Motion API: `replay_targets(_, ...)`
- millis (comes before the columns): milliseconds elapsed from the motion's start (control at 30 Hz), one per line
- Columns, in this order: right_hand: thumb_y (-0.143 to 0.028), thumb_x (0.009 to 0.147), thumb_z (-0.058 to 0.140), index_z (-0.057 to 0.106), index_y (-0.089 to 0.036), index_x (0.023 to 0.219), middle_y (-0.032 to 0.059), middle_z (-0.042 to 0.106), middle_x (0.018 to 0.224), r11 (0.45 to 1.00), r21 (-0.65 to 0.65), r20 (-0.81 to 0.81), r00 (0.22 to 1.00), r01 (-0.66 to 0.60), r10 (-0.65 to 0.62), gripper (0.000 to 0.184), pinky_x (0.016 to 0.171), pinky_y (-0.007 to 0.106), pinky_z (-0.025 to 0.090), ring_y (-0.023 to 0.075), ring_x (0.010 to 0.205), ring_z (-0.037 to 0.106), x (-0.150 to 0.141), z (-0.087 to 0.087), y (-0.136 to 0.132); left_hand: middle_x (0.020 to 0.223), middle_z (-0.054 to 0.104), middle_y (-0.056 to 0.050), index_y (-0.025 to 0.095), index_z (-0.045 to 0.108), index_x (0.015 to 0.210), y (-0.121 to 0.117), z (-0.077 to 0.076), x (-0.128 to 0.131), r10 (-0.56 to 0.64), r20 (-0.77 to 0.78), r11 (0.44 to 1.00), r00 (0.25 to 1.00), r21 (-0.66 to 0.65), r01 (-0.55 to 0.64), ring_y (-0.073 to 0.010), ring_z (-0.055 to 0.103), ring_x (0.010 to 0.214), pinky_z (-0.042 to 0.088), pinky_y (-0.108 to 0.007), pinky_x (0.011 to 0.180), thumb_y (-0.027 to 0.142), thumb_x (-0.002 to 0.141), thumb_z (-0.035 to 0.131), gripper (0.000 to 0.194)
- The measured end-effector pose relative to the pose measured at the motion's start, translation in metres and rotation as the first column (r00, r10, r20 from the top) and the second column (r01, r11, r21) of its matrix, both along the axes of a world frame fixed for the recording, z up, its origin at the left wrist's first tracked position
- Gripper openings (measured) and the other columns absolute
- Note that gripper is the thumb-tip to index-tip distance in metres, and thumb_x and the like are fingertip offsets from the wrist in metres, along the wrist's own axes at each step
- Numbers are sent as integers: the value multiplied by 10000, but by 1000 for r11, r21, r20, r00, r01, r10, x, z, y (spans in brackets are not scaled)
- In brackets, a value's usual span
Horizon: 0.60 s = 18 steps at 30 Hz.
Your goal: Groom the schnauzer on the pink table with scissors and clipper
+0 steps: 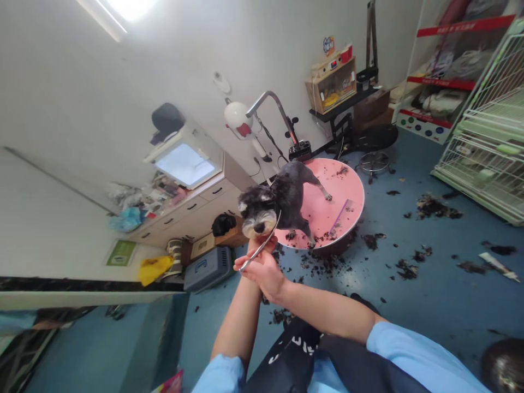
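Note:
A grey dog with a pale muzzle [286, 191] stands on a round pink grooming table [329, 185], its head turned toward me. Under its chin, my left hand [257, 242] holds the muzzle from below; its fingers are partly hidden. My right hand [268, 274] crosses in front of my left wrist and grips a pair of scissors [258, 251]. The slim blades point up along the side of the dog's face. A purple comb [339, 217] lies on the tabletop among dark hair clippings.
A bent metal grooming arm [278, 106] rises behind the dog. Cabinets [196, 204] line the wall at left, with a grey pet carrier [208, 269] below. Clumps of hair [436, 207] litter the blue floor. A wire cage [487, 131] and a wheeled stool [374, 139] stand at right.

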State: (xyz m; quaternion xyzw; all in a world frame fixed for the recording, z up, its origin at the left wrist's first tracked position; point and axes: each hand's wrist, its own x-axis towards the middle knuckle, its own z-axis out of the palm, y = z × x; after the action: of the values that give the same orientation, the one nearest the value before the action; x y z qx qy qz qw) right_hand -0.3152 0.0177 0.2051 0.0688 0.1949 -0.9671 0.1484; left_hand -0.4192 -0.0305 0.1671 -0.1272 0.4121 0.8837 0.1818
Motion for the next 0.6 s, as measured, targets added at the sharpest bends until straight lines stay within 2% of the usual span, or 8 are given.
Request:
replay_targets(100,-294,453,892,420,-227,853,1,724,785,998,55,19,1000,-24,23,622,781,348,519,197,746,716,1,-2,-2,591,571,20,182,563,741,-1,-3,0,9,18,1000,1000,16,-10,-109,532,535,414,-227,511,203,766,730,170)
replay_targets(200,-308,467,881,421,-225,858,4,722,773,998,65,39,999,-6,3,609,753,348,525,199,719,717,2,-4,-3,609,594,27,168,578,796,-1,-5,-1,15,20,999,1000,38,-16,-95,522,525,418,-214,504,183,748,736,166)
replay_targets(367,-282,434,878,444,-218,832,-19,716,725,996,91,43,999,-19,15,592,717,314,529,183,681,712,2,-4,0,593,585,31,172,538,749,-3,-8,1,2,24,998,1000,56,-3,-103,525,521,446,-219,502,170,736,733,195)
replay_targets(467,-275,418,876,440,-219,806,-29,712,701,992,125,54,998,-33,26,587,663,290,521,177,644,705,5,-2,3,624,601,16,169,546,754,-5,-9,4,14,24,999,1000,39,-15,-114,551,549,461,-220,508,164,770,696,150)
replay_targets(600,-274,433,858,450,-218,802,-28,718,701,988,147,59,998,-38,30,553,678,283,524,170,649,708,7,-1,8,655,616,5,157,567,762,-8,-9,8,21,44,999,999,28,-23,-117,580,586,487,-212,537,145,782,667,102)
